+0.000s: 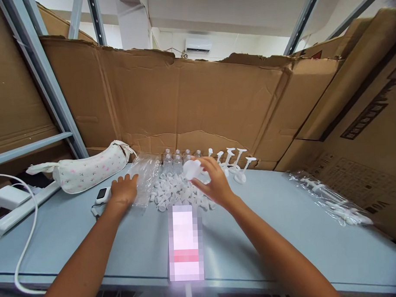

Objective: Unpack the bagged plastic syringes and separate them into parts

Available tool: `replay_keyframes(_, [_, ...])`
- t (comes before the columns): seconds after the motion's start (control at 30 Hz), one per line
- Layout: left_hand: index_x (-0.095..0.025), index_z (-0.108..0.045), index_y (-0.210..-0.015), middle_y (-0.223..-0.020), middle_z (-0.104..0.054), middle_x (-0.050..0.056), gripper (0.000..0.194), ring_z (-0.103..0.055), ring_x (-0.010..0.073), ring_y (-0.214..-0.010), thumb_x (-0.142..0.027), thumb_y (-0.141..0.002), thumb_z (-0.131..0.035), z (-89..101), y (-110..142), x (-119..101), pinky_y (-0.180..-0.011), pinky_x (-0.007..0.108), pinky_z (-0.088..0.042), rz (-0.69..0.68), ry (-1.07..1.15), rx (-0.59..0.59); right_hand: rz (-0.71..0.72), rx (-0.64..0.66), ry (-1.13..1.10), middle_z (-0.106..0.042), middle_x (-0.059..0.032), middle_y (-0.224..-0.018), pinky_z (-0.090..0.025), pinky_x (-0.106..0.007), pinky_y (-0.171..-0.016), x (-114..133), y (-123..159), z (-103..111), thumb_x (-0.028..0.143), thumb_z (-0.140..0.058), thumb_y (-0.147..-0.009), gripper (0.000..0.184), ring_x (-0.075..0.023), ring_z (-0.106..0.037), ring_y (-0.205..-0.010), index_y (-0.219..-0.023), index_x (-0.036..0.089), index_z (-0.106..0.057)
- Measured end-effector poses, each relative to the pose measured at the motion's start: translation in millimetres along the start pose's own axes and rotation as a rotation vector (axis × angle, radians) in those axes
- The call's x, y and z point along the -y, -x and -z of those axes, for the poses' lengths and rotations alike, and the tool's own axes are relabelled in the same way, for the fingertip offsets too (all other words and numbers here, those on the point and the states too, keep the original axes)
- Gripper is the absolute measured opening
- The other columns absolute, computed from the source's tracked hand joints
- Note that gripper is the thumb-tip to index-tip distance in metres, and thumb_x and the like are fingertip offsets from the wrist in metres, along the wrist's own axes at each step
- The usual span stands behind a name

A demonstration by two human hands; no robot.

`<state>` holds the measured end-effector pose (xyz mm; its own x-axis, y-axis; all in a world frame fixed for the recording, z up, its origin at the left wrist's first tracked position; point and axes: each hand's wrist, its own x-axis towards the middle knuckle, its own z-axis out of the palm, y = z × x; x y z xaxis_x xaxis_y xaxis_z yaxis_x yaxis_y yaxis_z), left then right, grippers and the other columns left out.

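Observation:
My right hand (215,179) is raised over a heap of small white caps (176,190), its thumb and fingers closed around a white round piece (192,170). The exact kind of that piece is unclear. On the left, my left hand (124,190) lies low at the table with its fingers stretched forward, beside and partly against a crumpled clear plastic bag (145,180). Several clear small bottles (177,163) stand behind the caps. White pump-like pieces with round bases (240,177) stand to the right of my right hand.
A phone-like blurred panel (185,244) stands at the front middle of the table (253,242). At left are a patterned fabric pouch (91,169), a small device (103,195) and a white power strip (27,208). Bagged white parts (329,198) lie right; cardboard (196,96) walls the back.

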<state>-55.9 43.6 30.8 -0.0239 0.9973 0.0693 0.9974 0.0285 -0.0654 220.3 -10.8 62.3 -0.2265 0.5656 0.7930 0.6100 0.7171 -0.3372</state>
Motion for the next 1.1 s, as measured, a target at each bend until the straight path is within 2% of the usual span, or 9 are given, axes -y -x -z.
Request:
replay_keyframes(0.1, [-0.014,-0.057,-0.121,-0.114,-0.059,0.023,0.046,-0.053,0.0359,-0.107,-0.006,-0.083,-0.032,-0.6,5,-12,-0.084,0.05,-0.039,-0.04,-0.011,-0.221,-0.313,0.003,-0.396,-0.058,-0.0089,-0.118,-0.048,-0.038,-0.083,0,9,14,0.038,-0.067,-0.077,0.048,-0.0234,-0.055,-0.102,-0.121,0.025,-0.054])
replay_keyframes(0.2, [-0.016,-0.06,-0.113,-0.111,-0.063,0.017,0.037,-0.054,0.031,-0.107,-0.011,-0.087,-0.035,2.2,14,-30,-0.089,0.047,-0.039,-0.296,0.14,-0.471,-0.556,-0.004,-0.77,-0.059,-0.0066,-0.118,-0.048,-0.036,-0.085,-8,20,18,0.042,-0.067,-0.075,0.048,-0.0228,-0.055,-0.105,-0.118,0.025,-0.054])
replay_keyframes(0.3, [-0.02,-0.058,-0.116,-0.113,-0.065,0.008,0.029,-0.056,0.0232,-0.106,-0.026,-0.09,-0.044,2.0,25,-54,-0.091,0.039,-0.041,-0.644,0.407,-0.51,-0.681,-0.047,-0.998,-0.061,-0.0042,-0.112,-0.046,-0.04,-0.091,-17,30,14,0.041,-0.069,-0.071,0.044,-0.0218,-0.056,-0.104,-0.111,0.025,-0.058])
replay_keyframes(0.37, [-0.019,-0.056,-0.115,-0.11,-0.067,0.007,0.03,-0.058,0.0223,-0.103,-0.033,-0.09,-0.049,-1.1,33,-67,-0.089,0.037,-0.042,-0.756,0.472,-0.564,-0.758,-0.072,-1.09,-0.063,-0.0032,-0.107,-0.045,-0.042,-0.095,-20,37,9,0.039,-0.072,-0.069,0.037,-0.0211,-0.057,-0.101,-0.1,0.024,-0.061])
replay_keyframes(0.47, [-0.017,-0.058,-0.11,-0.097,-0.069,0.008,0.03,-0.062,0.0222,-0.089,-0.037,-0.088,-0.054,-7.3,41,-78,-0.078,0.035,-0.045,-0.785,0.452,-0.658,-0.86,-0.099,-1.223,-0.065,-0.0025,-0.099,-0.044,-0.044,-0.097,-19,43,3,0.038,-0.074,-0.069,0.026,-0.0204,-0.06,-0.097,-0.085,0.022,-0.061])
replay_keyframes(0.6, [-0.016,-0.059,-0.101,-0.084,-0.069,0.007,0.024,-0.063,0.0197,-0.077,-0.036,-0.09,-0.051,-11.3,40,-76,-0.07,0.031,-0.043,-0.762,0.382,-0.769,-0.95,-0.129,-1.331,-0.063,-0.0023,-0.089,-0.048,-0.047,-0.093,-14,46,1,0.049,-0.064,-0.077,0.027,-0.0205,-0.064,-0.091,-0.082,0.023,-0.058])
replay_keyframes(0.77, [-0.015,-0.058,-0.099,-0.083,-0.068,0.007,0.021,-0.06,0.0207,-0.076,-0.032,-0.092,-0.047,-11.0,38,-73,-0.067,0.032,-0.04,-0.793,0.234,-0.806,-1.146,-0.026,-1.277,-0.063,-0.0083,-0.084,-0.051,-0.049,-0.088,-21,48,4,0.049,-0.051,-0.082,0.03,-0.0256,-0.065,-0.093,-0.077,0.02,-0.054])
replay_keyframes(0.97, [-0.015,-0.058,-0.092,-0.075,-0.064,0.007,0.023,-0.056,0.0208,-0.07,-0.028,-0.095,-0.039,-9.6,38,-73,-0.062,0.032,-0.038,-0.806,0.198,-0.789,-1.176,0.061,-1.248,-0.066,-0.0111,-0.102,-0.05,-0.045,-0.089,-25,53,5,0.026,-0.051,-0.078,0.014,-0.0234,-0.066,-0.094,-0.084,0.017,-0.061])
replay_keyframes(1.1, [-0.015,-0.057,-0.098,-0.076,-0.063,0.006,0.022,-0.057,0.02,-0.07,-0.03,-0.094,-0.041,-7.4,39,-73,-0.062,0.031,-0.04,-0.791,0.25,-0.809,-1.138,0.122,-1.284,-0.065,-0.0103,-0.103,-0.054,-0.038,-0.074,-12,51,8,0.038,-0.048,-0.085,0.026,-0.0215,-0.067,-0.085,-0.091,0.017,-0.061])
